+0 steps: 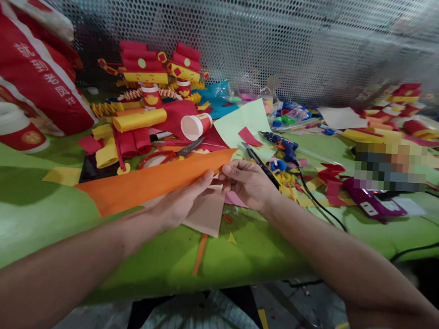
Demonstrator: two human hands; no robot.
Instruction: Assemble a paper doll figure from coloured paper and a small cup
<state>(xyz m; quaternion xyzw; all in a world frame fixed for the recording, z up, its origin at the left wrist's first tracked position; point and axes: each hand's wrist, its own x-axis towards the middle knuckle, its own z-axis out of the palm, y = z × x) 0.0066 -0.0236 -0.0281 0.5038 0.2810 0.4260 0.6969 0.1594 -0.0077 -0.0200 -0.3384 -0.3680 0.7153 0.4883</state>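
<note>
A long sheet of orange paper (147, 180) stretches across in front of me, its left end wide and its right end narrow. My left hand (180, 199) grips its lower edge, partly behind the sheet. At the right end, my right hand (243, 181) pinches the paper between thumb and fingers. Under the hands lies a pale pinkish-brown sheet (209, 216). Scissors with red handles (156, 158) rest just behind the orange paper. Right of my right hand are a black pen-like tool (262, 164) and a blue glue gun (283, 144).
Paper-cup figures with red hats (145, 70) stand against the perforated metal panel (249, 42). A red bag (35, 69) and a white-and-red cup (13, 127) are at left. A purple power strip (373, 201) with black cables sits at right. Paper scraps lie on the green table (154, 264).
</note>
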